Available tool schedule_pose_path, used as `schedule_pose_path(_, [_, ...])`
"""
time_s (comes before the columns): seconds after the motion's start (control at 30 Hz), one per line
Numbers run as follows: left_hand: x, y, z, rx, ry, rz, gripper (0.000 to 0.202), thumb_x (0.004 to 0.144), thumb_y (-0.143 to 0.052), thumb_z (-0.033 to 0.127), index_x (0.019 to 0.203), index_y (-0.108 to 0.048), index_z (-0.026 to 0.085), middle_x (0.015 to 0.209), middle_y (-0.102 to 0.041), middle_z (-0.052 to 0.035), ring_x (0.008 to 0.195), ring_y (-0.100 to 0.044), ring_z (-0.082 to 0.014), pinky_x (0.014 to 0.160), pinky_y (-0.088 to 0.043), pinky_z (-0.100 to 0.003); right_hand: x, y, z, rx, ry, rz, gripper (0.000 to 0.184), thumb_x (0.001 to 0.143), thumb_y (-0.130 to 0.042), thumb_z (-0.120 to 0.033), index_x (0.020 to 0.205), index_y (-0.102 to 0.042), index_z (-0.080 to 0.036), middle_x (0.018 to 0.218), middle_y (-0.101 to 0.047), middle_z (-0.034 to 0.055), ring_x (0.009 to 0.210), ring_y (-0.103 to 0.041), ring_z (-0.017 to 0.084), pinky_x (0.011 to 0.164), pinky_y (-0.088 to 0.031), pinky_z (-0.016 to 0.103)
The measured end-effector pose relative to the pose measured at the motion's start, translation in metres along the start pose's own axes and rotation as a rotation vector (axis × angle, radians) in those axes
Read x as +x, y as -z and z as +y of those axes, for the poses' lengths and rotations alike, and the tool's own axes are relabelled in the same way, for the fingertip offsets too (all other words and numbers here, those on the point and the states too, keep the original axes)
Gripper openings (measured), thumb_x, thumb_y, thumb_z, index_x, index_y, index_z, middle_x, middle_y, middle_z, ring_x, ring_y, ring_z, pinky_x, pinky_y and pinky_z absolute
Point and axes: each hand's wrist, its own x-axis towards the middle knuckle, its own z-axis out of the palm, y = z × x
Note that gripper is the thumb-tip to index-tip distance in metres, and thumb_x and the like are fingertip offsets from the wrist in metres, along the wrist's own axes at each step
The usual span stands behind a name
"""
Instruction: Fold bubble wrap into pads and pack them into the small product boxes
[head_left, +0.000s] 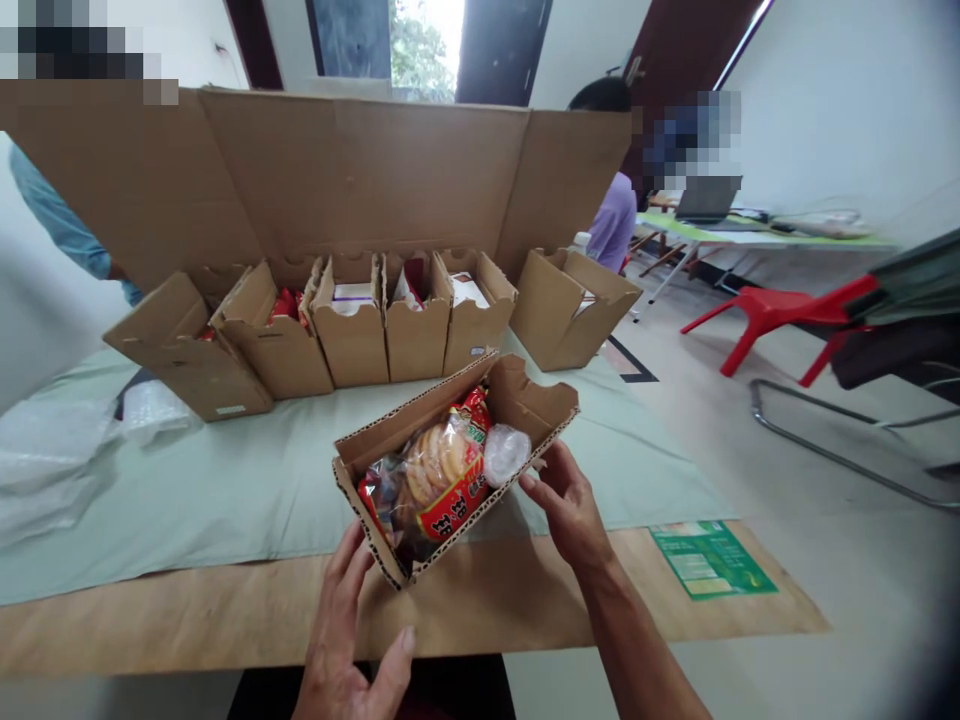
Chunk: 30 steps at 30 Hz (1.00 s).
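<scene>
A small open cardboard box (525,400) is held tilted above the near table edge. Inside it lie a red packet of round crackers (442,470) and a clear plastic-wrapped item (504,452). My left hand (349,640) is under the box's near end, fingers spread against its corner. My right hand (566,500) pinches the box's right side wall.
A row of several similar small boxes (352,330) stands farther back on the pale green cloth (225,490), before a big opened carton flap (360,170). Another small box (570,305) sits at the right. Clear plastic bags (52,450) lie left. A seated person (613,215), red chairs (772,310) are beyond.
</scene>
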Motion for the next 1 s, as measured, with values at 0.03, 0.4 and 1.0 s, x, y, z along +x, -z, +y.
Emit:
schedule_pose_path(0.03, [-0.001,-0.002,0.001,-0.001,0.015,0.002,0.076,0.091,-0.058,0.026,0.159,-0.026,0.035,0.164,-0.033,-0.0107,0.150,-0.035,-0.0386,0.116,-0.041,-0.062,-0.001,0.000,0.000,-0.006,0.001,0.002,0.055,0.086,-0.074,-0.047,0.134,-0.056,-0.026,0.137,-0.065,0.0099,0.126,-0.061,0.029,0.108,-0.049,0.046])
schedule_pose_path(0.4, [0.008,-0.030,0.005,-0.093,0.012,-0.059,0.079,0.091,-0.061,0.030,0.161,-0.026,0.031,0.161,-0.039,-0.0144,0.144,-0.045,-0.0393,0.113,-0.046,-0.058,-0.014,0.025,-0.016,-0.086,0.009,0.182,0.053,0.088,-0.072,-0.043,0.133,-0.055,-0.023,0.139,-0.063,0.0123,0.127,-0.059,0.030,0.108,-0.048,0.047])
schedule_pose_path(1.0, [0.143,-0.088,-0.022,-0.536,0.161,-0.254,0.069,0.088,-0.058,0.030,0.152,-0.036,0.021,0.146,-0.054,-0.0143,0.134,-0.052,-0.0287,0.110,-0.046,-0.048,-0.075,0.059,0.033,-0.662,0.030,0.311,0.093,0.060,-0.085,-0.067,0.138,-0.057,-0.024,0.133,-0.065,0.0165,0.134,-0.051,0.047,0.111,-0.037,0.071])
